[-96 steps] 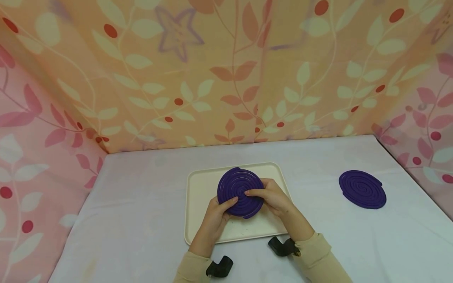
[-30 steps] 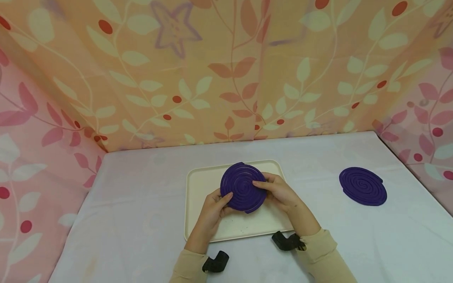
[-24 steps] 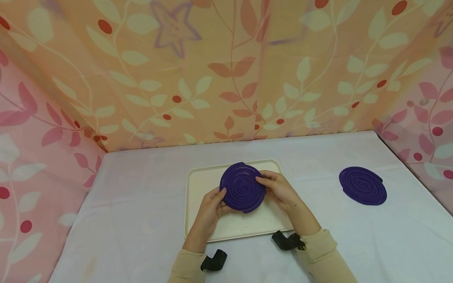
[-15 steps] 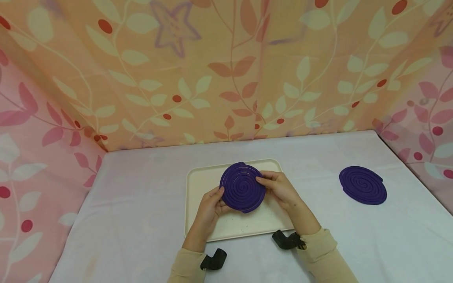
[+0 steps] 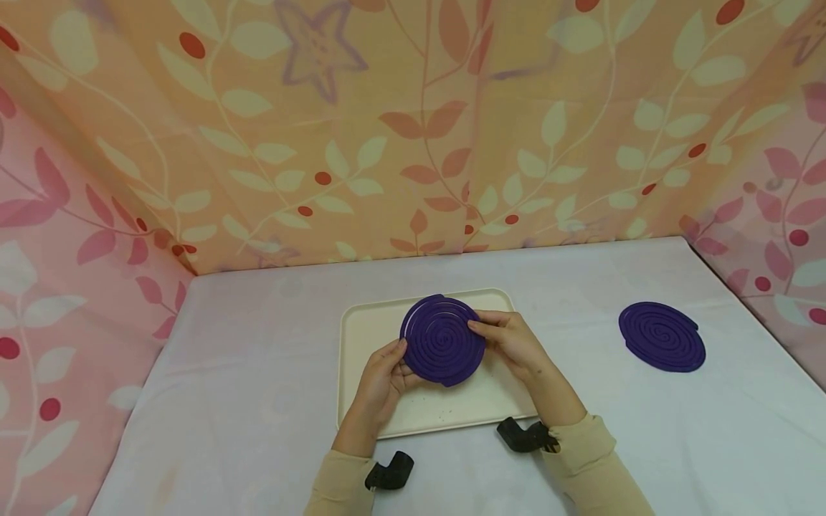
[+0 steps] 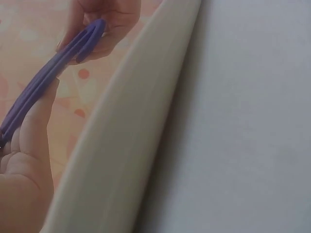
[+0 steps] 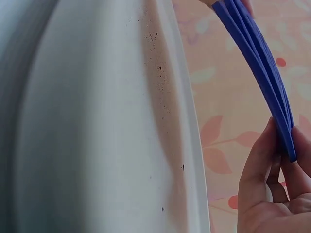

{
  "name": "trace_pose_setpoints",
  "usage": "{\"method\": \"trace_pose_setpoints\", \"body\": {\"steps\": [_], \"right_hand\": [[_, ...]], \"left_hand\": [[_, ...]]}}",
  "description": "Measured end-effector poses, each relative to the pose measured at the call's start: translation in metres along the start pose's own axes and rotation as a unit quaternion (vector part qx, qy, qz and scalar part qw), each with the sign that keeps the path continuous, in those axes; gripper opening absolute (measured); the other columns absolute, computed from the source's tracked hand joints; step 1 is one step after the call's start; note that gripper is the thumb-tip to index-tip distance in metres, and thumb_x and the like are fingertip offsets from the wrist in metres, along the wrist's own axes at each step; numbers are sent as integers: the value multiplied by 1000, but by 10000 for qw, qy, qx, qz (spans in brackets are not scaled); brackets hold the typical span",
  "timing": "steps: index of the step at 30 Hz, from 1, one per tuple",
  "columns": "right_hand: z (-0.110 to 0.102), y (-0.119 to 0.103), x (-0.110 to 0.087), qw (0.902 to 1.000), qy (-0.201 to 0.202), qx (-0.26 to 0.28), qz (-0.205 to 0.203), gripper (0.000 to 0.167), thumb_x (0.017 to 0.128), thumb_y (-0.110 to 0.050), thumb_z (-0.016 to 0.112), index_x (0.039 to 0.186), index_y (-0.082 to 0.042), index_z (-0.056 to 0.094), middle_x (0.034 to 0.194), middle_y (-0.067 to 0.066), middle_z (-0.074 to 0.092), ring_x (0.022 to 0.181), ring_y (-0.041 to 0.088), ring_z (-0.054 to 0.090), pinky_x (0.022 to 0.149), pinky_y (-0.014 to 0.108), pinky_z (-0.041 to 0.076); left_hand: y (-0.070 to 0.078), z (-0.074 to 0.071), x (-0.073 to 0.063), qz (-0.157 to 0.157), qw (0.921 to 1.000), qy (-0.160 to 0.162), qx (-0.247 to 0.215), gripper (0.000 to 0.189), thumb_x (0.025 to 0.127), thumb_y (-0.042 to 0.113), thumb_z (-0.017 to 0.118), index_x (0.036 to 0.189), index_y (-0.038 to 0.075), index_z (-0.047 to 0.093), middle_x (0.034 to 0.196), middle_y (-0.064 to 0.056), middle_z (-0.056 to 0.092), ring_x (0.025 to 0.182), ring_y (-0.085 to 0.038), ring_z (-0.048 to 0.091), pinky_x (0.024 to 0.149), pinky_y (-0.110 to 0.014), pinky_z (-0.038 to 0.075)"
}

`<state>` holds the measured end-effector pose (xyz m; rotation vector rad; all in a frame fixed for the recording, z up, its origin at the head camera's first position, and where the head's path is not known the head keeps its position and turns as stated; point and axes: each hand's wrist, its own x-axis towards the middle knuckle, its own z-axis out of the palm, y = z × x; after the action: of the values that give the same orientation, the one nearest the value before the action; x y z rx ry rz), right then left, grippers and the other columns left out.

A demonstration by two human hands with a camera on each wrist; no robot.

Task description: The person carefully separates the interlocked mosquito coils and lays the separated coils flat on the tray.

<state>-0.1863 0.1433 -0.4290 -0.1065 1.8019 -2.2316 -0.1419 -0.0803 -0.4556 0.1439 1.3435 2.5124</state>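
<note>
A stack of round purple spiral coasters is held up over a cream tray, its face tilted toward the head camera. My left hand pinches the lower left rim, thumb on the front and fingers behind. At the right rim, my right hand grips it between thumb and fingers. Edge-on in the right wrist view, the stack shows thin layers slightly fanned apart. The left wrist view also has the layered edge between both hands. Fingers behind the stack are mostly hidden in the head view.
The cream tray lies beneath the hands, with dark specks on its surface. Another purple spiral coaster lies flat on the white tablecloth to the right. Patterned fabric walls stand behind and at both sides.
Both thumbs have slid outward from near the spiral's centre to its rim, and the hands are farther apart. Over the last half second the hold is almost still. The coaster on the cloth stays put.
</note>
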Motion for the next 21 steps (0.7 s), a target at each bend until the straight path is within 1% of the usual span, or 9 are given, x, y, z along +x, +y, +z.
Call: {"method": "trace_pose_setpoints", "body": {"steps": [3,7,10,13,16,21], "right_hand": [[0,0,0,10000,-12,-81,-36,34,90,4,57,121,16,53,93,-3,69,81,8,64,70,21,54],[1,2,1,9993,157,-330,-126,36,87,6,60,120,18,53,90,-3,69,79,8,64,70,22,55],[0,3,1,9979,359,-492,-230,33,83,9,64,114,17,58,83,-3,67,74,8,62,67,22,55],[1,2,1,9965,496,-569,-368,31,78,12,66,108,15,61,78,-2,61,71,7,57,62,19,53],[2,1,1,9951,561,-627,-519,31,75,14,67,105,16,59,77,-2,55,72,8,52,59,15,49],[3,1,1,9933,575,-738,-676,36,74,15,67,108,20,55,79,-1,55,73,7,51,60,13,46]], "left_hand": [[0,0,0,13,10000,12,-68,43,104,12,28,131,-22,31,98,-5,70,91,-17,68,79,-34,55],[0,-1,0,87,9999,81,63,43,104,13,30,130,-22,33,97,-6,70,90,-17,68,78,-33,56],[0,-1,0,100,9995,137,253,45,104,14,33,130,-22,34,99,-8,70,89,-17,68,78,-33,56],[0,-1,0,34,9994,192,274,46,104,14,34,130,-22,34,100,-10,69,89,-17,68,78,-34,56],[1,-1,0,-52,9995,245,168,45,104,13,33,130,-23,34,100,-11,69,88,-17,68,78,-34,56],[3,0,0,-147,9993,314,-119,43,104,10,30,131,-23,32,97,-8,70,87,-17,68,77,-34,56]]}}
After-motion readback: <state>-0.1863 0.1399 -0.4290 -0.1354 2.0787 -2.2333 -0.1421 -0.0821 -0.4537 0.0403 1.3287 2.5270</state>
